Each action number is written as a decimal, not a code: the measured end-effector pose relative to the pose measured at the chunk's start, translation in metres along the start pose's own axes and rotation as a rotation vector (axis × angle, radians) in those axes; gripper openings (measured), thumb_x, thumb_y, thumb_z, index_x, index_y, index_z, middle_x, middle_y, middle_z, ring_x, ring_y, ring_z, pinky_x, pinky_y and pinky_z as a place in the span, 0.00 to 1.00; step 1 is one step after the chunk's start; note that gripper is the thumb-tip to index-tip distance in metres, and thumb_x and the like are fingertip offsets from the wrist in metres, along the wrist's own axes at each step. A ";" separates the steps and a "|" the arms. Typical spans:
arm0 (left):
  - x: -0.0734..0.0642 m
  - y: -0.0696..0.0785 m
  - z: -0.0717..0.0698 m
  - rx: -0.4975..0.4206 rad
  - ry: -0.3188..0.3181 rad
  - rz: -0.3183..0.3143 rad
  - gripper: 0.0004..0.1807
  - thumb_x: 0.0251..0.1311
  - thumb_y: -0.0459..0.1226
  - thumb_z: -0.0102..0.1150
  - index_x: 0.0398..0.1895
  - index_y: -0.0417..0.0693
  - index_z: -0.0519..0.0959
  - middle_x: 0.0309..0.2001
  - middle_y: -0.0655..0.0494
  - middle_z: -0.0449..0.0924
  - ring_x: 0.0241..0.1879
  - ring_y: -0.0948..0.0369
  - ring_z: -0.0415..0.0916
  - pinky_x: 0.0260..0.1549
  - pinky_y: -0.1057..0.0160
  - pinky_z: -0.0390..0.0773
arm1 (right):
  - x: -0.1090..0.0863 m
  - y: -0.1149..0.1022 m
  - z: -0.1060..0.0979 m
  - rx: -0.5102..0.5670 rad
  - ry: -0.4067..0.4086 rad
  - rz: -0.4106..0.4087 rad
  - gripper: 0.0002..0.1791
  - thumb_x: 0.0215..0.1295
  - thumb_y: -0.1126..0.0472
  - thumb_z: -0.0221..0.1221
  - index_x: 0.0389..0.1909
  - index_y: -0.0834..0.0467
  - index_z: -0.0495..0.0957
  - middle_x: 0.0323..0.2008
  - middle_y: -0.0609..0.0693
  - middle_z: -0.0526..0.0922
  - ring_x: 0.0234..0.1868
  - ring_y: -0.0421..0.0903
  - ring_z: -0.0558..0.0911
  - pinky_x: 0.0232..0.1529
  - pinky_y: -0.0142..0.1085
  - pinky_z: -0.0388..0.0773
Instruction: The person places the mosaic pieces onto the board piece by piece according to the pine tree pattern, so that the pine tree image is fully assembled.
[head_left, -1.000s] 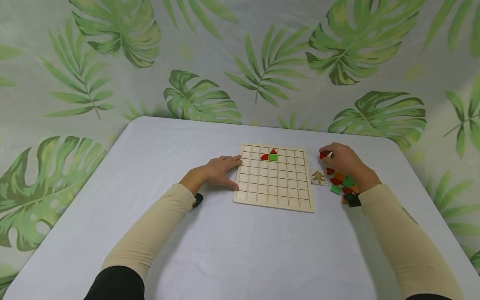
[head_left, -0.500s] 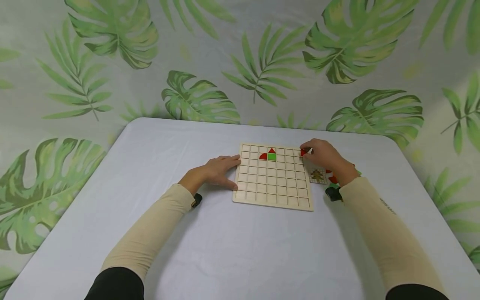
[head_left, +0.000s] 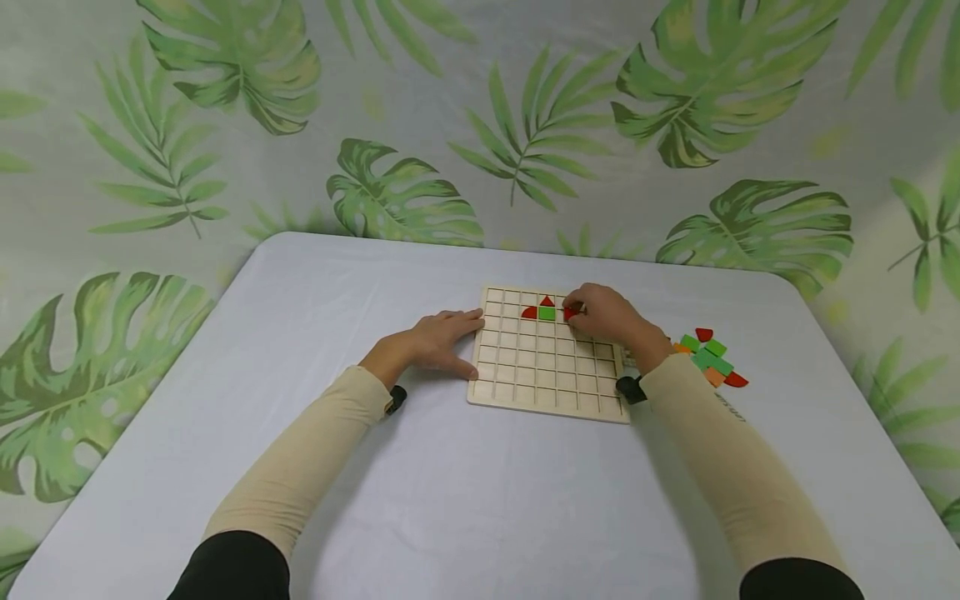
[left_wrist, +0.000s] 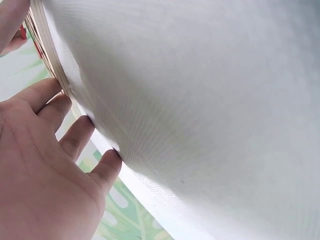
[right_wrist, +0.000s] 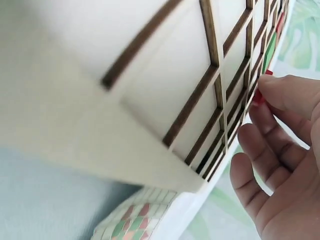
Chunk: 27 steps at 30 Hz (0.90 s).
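Note:
A wooden grid board lies on the white table. My left hand rests at its left edge, thumb and fingers spread; in the left wrist view the fingertips touch the board's side. Over the board's upper right cells, my right hand pinches a small red tile between thumb and fingers; its exact shape is mostly covered. Left of that tile, a green square tile sits in a cell, with a red triangle tile above it and a red rounded tile on its left.
Several loose red, green and orange tiles lie right of the board, partly behind the right forearm. A patterned card lies beside the board's right edge, largely hidden in the head view. A leaf-print cloth hangs behind the table.
My right hand has carried the red tile leftward from the loose tiles onto the upper right of the board. The left hand has stayed at the board's edge.

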<state>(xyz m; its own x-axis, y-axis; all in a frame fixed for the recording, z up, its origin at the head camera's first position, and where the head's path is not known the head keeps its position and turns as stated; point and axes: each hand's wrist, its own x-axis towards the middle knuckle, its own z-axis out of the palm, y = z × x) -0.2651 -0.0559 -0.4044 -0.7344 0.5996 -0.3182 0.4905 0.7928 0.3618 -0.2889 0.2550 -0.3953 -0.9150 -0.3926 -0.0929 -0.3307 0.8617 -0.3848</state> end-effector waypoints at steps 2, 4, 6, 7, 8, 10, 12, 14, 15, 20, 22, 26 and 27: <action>0.000 0.000 0.000 0.002 -0.002 0.001 0.51 0.57 0.57 0.66 0.80 0.56 0.52 0.82 0.61 0.40 0.81 0.51 0.42 0.76 0.43 0.50 | 0.001 -0.002 0.001 -0.002 -0.002 -0.002 0.19 0.67 0.65 0.55 0.56 0.67 0.79 0.49 0.63 0.82 0.51 0.58 0.80 0.52 0.51 0.78; 0.000 0.001 -0.001 0.006 -0.003 0.001 0.51 0.58 0.57 0.65 0.80 0.55 0.52 0.82 0.61 0.40 0.81 0.51 0.42 0.76 0.43 0.50 | 0.001 -0.003 0.003 0.000 -0.005 0.009 0.19 0.67 0.65 0.55 0.57 0.67 0.79 0.50 0.63 0.81 0.52 0.58 0.80 0.54 0.51 0.78; 0.000 0.001 -0.001 0.011 -0.001 0.002 0.51 0.58 0.57 0.65 0.80 0.55 0.52 0.82 0.60 0.40 0.81 0.50 0.42 0.76 0.43 0.51 | 0.001 -0.004 0.003 0.008 -0.014 0.020 0.19 0.68 0.65 0.55 0.57 0.67 0.78 0.51 0.64 0.81 0.53 0.59 0.79 0.56 0.52 0.77; 0.000 0.001 -0.001 0.013 0.000 0.002 0.51 0.57 0.58 0.65 0.80 0.54 0.52 0.82 0.60 0.41 0.81 0.50 0.43 0.76 0.43 0.51 | 0.001 -0.004 0.004 0.013 -0.018 0.027 0.19 0.68 0.65 0.55 0.58 0.67 0.78 0.52 0.64 0.80 0.54 0.59 0.79 0.56 0.52 0.76; 0.000 0.001 -0.001 0.015 0.001 0.001 0.51 0.57 0.57 0.66 0.80 0.54 0.52 0.82 0.60 0.40 0.81 0.50 0.43 0.76 0.43 0.52 | 0.001 -0.004 0.004 0.020 -0.021 0.032 0.19 0.68 0.65 0.55 0.58 0.67 0.77 0.53 0.64 0.80 0.54 0.59 0.79 0.57 0.53 0.76; 0.000 0.000 -0.001 0.017 0.002 0.001 0.51 0.57 0.57 0.66 0.79 0.54 0.52 0.82 0.59 0.41 0.80 0.50 0.43 0.75 0.42 0.52 | 0.001 -0.003 0.004 0.033 -0.025 0.045 0.20 0.69 0.65 0.55 0.59 0.66 0.77 0.54 0.64 0.79 0.55 0.59 0.78 0.57 0.53 0.76; 0.000 0.000 -0.001 0.016 0.001 -0.001 0.51 0.57 0.58 0.66 0.79 0.54 0.52 0.82 0.59 0.41 0.80 0.50 0.43 0.75 0.42 0.52 | 0.001 -0.003 0.005 0.042 -0.025 0.053 0.20 0.69 0.64 0.56 0.60 0.65 0.77 0.54 0.63 0.79 0.55 0.58 0.78 0.58 0.52 0.76; 0.000 0.000 0.000 0.014 -0.003 -0.001 0.51 0.57 0.58 0.66 0.80 0.54 0.52 0.82 0.59 0.40 0.81 0.50 0.43 0.76 0.42 0.52 | 0.001 -0.001 0.006 0.058 -0.027 0.059 0.19 0.69 0.64 0.56 0.59 0.65 0.76 0.54 0.63 0.79 0.55 0.58 0.78 0.57 0.52 0.76; 0.000 -0.001 0.000 0.012 -0.005 0.000 0.51 0.57 0.58 0.66 0.80 0.54 0.52 0.82 0.60 0.40 0.81 0.50 0.42 0.76 0.43 0.52 | 0.001 0.000 0.006 0.067 -0.029 0.063 0.19 0.69 0.63 0.56 0.59 0.65 0.76 0.54 0.63 0.79 0.55 0.58 0.78 0.57 0.52 0.76; 0.001 -0.001 0.000 0.009 -0.004 0.002 0.52 0.57 0.58 0.65 0.80 0.54 0.52 0.82 0.60 0.40 0.81 0.50 0.42 0.76 0.43 0.51 | 0.001 0.004 0.007 0.125 -0.048 0.079 0.18 0.71 0.61 0.54 0.57 0.64 0.76 0.55 0.62 0.78 0.55 0.58 0.77 0.57 0.52 0.76; 0.001 -0.001 0.000 0.013 -0.002 0.003 0.52 0.57 0.58 0.65 0.80 0.54 0.52 0.82 0.59 0.41 0.81 0.51 0.42 0.76 0.43 0.51 | 0.001 0.006 0.006 0.134 -0.048 0.080 0.18 0.72 0.61 0.53 0.57 0.64 0.76 0.55 0.62 0.78 0.55 0.58 0.77 0.57 0.53 0.75; 0.000 0.000 -0.001 0.018 -0.001 0.008 0.52 0.57 0.58 0.65 0.80 0.54 0.52 0.82 0.59 0.40 0.81 0.50 0.42 0.76 0.43 0.52 | 0.001 0.007 0.006 0.133 -0.035 0.078 0.17 0.71 0.62 0.52 0.57 0.63 0.77 0.54 0.62 0.79 0.55 0.59 0.77 0.57 0.53 0.75; 0.000 0.000 -0.001 0.019 0.000 0.009 0.52 0.57 0.58 0.65 0.80 0.54 0.52 0.82 0.59 0.40 0.81 0.50 0.42 0.76 0.43 0.52 | 0.001 0.007 0.006 0.129 -0.031 0.077 0.17 0.71 0.62 0.52 0.56 0.63 0.77 0.54 0.62 0.79 0.55 0.58 0.78 0.57 0.53 0.75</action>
<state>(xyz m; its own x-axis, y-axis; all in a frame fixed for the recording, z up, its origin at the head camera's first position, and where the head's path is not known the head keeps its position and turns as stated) -0.2657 -0.0561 -0.4039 -0.7299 0.6065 -0.3154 0.5057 0.7895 0.3479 -0.2906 0.2587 -0.4037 -0.9282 -0.3383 -0.1547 -0.2252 0.8421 -0.4901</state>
